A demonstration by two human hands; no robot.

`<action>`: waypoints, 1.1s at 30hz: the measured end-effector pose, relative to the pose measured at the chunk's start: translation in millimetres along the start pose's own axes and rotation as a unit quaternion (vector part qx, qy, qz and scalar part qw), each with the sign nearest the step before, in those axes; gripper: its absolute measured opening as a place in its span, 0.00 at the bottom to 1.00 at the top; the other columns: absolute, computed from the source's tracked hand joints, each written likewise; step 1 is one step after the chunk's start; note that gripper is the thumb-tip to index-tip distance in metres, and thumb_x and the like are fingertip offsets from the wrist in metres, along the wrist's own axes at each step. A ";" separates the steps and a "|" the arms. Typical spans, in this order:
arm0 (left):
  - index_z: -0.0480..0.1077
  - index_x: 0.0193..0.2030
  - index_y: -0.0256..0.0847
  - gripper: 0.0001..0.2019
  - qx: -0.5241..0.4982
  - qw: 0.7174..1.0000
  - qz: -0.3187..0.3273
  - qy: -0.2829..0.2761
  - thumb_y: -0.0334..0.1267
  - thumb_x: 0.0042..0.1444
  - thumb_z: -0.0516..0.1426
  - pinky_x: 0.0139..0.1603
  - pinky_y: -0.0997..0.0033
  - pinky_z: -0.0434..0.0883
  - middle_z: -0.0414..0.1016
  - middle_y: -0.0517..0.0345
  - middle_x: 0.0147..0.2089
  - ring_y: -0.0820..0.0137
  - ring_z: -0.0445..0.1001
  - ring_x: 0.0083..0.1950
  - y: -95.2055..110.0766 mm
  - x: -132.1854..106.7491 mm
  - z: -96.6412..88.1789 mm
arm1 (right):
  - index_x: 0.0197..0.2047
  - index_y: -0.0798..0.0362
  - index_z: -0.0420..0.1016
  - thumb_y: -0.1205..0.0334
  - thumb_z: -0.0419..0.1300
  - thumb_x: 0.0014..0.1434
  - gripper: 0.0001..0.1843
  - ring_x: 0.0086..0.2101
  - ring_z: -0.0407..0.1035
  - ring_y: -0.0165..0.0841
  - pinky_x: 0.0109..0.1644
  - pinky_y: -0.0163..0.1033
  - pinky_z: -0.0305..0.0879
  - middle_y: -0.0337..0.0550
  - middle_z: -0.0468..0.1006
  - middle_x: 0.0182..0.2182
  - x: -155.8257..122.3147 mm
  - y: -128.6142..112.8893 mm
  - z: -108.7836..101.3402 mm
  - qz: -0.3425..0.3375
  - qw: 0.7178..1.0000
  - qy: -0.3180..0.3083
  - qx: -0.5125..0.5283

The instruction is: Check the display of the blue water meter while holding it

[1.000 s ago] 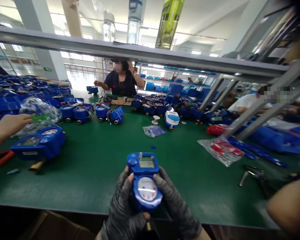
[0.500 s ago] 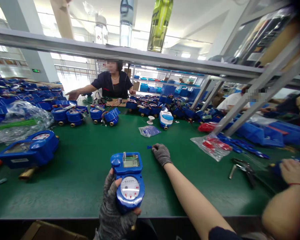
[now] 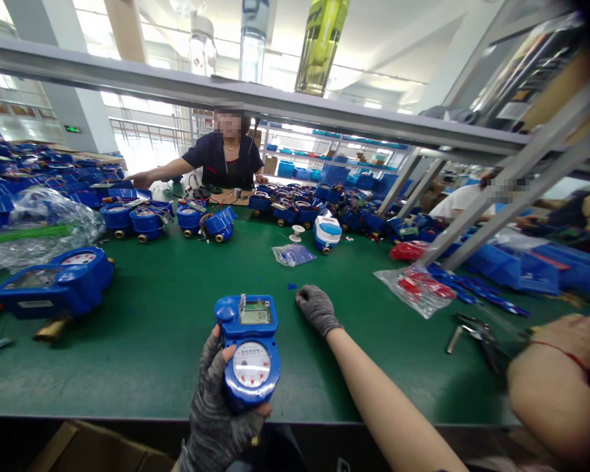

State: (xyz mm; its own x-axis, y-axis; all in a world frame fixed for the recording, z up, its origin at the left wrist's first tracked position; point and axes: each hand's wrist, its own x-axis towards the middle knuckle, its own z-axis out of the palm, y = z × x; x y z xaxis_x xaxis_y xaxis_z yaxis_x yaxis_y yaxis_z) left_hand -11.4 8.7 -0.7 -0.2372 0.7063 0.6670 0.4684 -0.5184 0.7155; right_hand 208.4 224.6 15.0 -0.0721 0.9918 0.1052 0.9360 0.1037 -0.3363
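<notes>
The green table (image 3: 152,341) took up most of the view, with a grey metal rail (image 3: 275,105) running across above it. Rows of blue meters (image 3: 142,219) were lined up along the far side, and a co-worker in a dark top (image 3: 223,160) sat behind them with one arm stretched out over the pile. A big crinkly clear plastic bag (image 3: 39,229) lay at the far left. Just in front of it another blue meter (image 3: 54,285) lay on its side with brass fittings poking out.

The left hand (image 3: 216,406), in a grey fingerless glove, was wrapped around a blue water meter (image 3: 248,347) and held it up over the near edge of the table, thumb resting on the round dial. The little display on top read "03"; the dial numbers were too small to read.

The right hand (image 3: 317,308), also gloved, was out on the table, fingers curled down. It sat just beside a tiny blue piece (image 3: 291,286); I couldn't tell if it was actually pinching anything.

Smaller stuff: a bag of red parts (image 3: 417,288) off to the right, a white-and-blue meter (image 3: 327,233) near the middle, a small clear bag (image 3: 292,254), and a metal tool (image 3: 472,331) near somebody else's arm (image 3: 555,387).
</notes>
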 end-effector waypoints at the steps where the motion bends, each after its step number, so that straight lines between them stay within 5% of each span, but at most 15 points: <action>1: 0.57 0.63 0.47 0.38 0.002 1.000 -0.002 -0.006 0.45 0.48 0.67 0.61 0.39 0.65 0.48 0.40 0.71 0.44 0.51 0.70 1.0 0.0 -0.8 | 0.40 0.55 0.79 0.63 0.56 0.59 0.11 0.38 0.70 0.33 0.39 0.33 0.59 0.47 0.79 0.38 0.8 -0.2 -0.4 0.006 1.000 -0.003 0.003; 19: 0.59 0.62 0.44 0.38 -0.016 1.000 0.004 0.002 0.42 0.46 0.69 0.61 0.39 0.64 0.49 0.37 0.71 0.44 0.52 0.70 3.3 2.1 0.5 | 0.39 0.54 0.81 0.62 0.56 0.59 0.13 0.35 0.72 0.32 0.35 0.32 0.60 0.46 0.81 0.35 8.5 -3.9 -16.1 0.032 0.996 -0.078 0.022; 28: 0.58 0.63 0.44 0.38 -0.035 0.999 -0.016 -0.009 0.40 0.46 0.69 0.63 0.38 0.61 0.46 0.39 0.72 0.44 0.50 0.71 1.7 -1.3 -1.3 | 0.35 0.56 0.79 0.65 0.58 0.55 0.08 0.33 0.70 0.33 0.35 0.33 0.59 0.48 0.80 0.34 8.2 -8.3 -15.2 0.038 0.996 -0.060 0.049; 33: 0.58 0.63 0.43 0.38 -0.034 0.999 -0.011 -0.003 0.41 0.47 0.69 0.63 0.40 0.63 0.47 0.38 0.71 0.45 0.50 0.71 4.8 0.4 -0.6 | 0.37 0.57 0.77 0.62 0.57 0.58 0.09 0.35 0.71 0.32 0.38 0.33 0.64 0.46 0.80 0.35 -20.2 -19.5 -27.1 -0.008 0.990 -0.053 0.131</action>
State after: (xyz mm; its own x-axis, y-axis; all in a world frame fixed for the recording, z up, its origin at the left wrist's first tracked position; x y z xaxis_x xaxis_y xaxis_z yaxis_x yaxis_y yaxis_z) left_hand -9.8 6.3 3.2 -0.2413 0.7210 0.6496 0.4036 -0.5341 0.7428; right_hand 200.9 200.6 44.9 -0.1351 0.9907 0.0181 0.8135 0.1213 -0.5688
